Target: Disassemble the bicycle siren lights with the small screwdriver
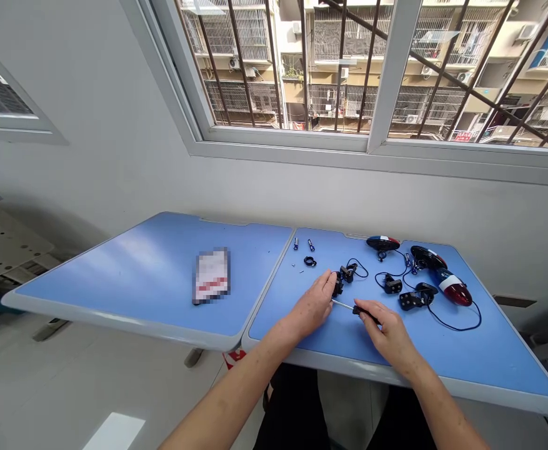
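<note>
My left hand [312, 305] is closed round a small black part [338, 285], steadying it over the blue desk. Its fingers cover much of that part, so its exact kind is hidden. A screwdriver [358, 309] with a black handle and thin metal shaft is gripped in my right hand [388, 331]. The shaft points left, its tip at or close to the black part; contact cannot be made out. Just behind my left fingers lies a black switch-like piece [348, 272] with a looped cable. Farther back are a black ring clamp [310, 261] and tiny screws [300, 272].
Red-and-blue lamp units [454, 287] with black cables lie on the right of the blue desk [311, 340]. Black button boxes [410, 300] sit before them. Two small cylindrical pieces [296, 244] lie at the back. A blurred white-and-red packet [212, 275] rests on the left desk.
</note>
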{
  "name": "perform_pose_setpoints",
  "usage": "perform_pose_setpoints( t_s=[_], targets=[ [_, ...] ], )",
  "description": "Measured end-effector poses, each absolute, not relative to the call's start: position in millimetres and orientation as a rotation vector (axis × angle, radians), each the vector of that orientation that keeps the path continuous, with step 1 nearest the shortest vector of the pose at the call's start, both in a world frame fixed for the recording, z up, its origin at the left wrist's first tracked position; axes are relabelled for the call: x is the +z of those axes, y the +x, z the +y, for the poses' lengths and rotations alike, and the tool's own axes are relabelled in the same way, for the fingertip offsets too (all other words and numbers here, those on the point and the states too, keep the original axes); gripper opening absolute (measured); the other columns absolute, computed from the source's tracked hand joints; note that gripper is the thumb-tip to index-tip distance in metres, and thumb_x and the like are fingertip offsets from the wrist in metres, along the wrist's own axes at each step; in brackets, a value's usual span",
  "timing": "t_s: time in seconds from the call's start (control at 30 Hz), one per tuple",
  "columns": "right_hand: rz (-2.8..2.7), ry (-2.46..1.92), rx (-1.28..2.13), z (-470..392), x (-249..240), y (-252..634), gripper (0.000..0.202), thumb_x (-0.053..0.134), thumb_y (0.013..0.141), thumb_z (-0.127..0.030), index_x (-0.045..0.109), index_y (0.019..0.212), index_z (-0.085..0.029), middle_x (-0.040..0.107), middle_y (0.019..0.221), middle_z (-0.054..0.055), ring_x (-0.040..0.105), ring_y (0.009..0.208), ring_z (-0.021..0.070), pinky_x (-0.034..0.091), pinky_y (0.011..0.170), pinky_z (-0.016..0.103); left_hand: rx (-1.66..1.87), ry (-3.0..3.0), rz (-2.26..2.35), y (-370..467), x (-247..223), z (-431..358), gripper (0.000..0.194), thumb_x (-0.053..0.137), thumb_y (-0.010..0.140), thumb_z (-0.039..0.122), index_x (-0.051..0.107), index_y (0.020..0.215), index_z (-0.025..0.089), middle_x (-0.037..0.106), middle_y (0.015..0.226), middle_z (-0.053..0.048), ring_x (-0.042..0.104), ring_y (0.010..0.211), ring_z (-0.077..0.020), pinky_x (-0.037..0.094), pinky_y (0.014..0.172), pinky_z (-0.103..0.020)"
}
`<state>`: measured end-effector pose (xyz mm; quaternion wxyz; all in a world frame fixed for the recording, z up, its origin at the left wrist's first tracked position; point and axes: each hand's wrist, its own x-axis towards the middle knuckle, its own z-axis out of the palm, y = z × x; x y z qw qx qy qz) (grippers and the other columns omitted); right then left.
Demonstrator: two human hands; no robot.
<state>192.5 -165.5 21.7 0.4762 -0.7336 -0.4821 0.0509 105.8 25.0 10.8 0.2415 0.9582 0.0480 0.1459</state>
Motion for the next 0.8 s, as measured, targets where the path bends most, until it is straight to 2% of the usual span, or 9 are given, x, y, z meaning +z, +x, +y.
perform_pose_setpoints(
  t_s=[0.07,0.27,0.4,0.57,0.67,0.8],
  targets=[
    [-1.239,-1.807,-0.039,-164,19,193,0.033,0.044,0.09,-0.023,0.063,0.116,-0.022,0.068,0.101,0.009,0.063,0.093,0.0221,0.053,0.082,0.039,0.396,2.626,0.14,106,12,24,0.067,0.044,0.077,0.005,0.026,0.141,0.015,0.028,0.148,-0.018,0.027,0.137,-0.0295,0.034,0.108,-0.048],
    [-1.277,-1.906,-0.258,-160,9,191,0.033,0.045,0.089,-0.024,0.062,0.118,-0.022,0.066,0.106,0.012,0.063,0.095,0.0249,0.054,0.081,0.042,0.422,2.644,0.153,107,11,27,0.067,0.042,0.078,0.005,0.024,0.142,0.016,0.029,0.147,-0.018,0.027,0.137,-0.0298,0.034,0.107,-0.05],
    [-1.31,-1.924,-0.178,-160,9,190,0.033,0.044,0.089,-0.024,0.064,0.116,-0.021,0.067,0.113,0.012,0.062,0.104,0.0264,0.053,0.086,0.044,0.435,2.668,0.153,106,10,29,0.069,0.041,0.077,0.005,0.023,0.142,0.017,0.029,0.148,-0.017,0.028,0.137,-0.0289,0.034,0.108,-0.049],
    [-1.343,-1.829,-0.013,-162,16,191,0.033,0.046,0.089,-0.023,0.063,0.118,-0.025,0.071,0.101,0.007,0.067,0.091,0.0218,0.055,0.079,0.037,0.422,2.655,0.165,104,10,29,0.069,0.042,0.076,0.003,0.025,0.142,0.015,0.029,0.148,-0.018,0.027,0.137,-0.0295,0.034,0.108,-0.049],
    [-1.274,-1.745,0.029,-162,18,191,0.029,0.05,0.088,-0.025,0.066,0.112,-0.026,0.072,0.094,0.005,0.068,0.082,0.0197,0.055,0.074,0.034,0.423,2.646,0.17,104,13,28,0.067,0.042,0.077,0.004,0.026,0.141,0.014,0.029,0.147,-0.018,0.028,0.137,-0.0298,0.033,0.109,-0.049],
    [-1.096,-1.701,0.106,-159,17,188,0.025,0.055,0.086,-0.032,0.07,0.103,-0.024,0.073,0.091,0.005,0.067,0.082,0.0205,0.054,0.075,0.034,0.405,2.63,0.191,104,16,26,0.064,0.042,0.077,0.004,0.028,0.14,0.009,0.03,0.146,-0.021,0.028,0.136,-0.0305,0.033,0.109,-0.048]
  ],
)
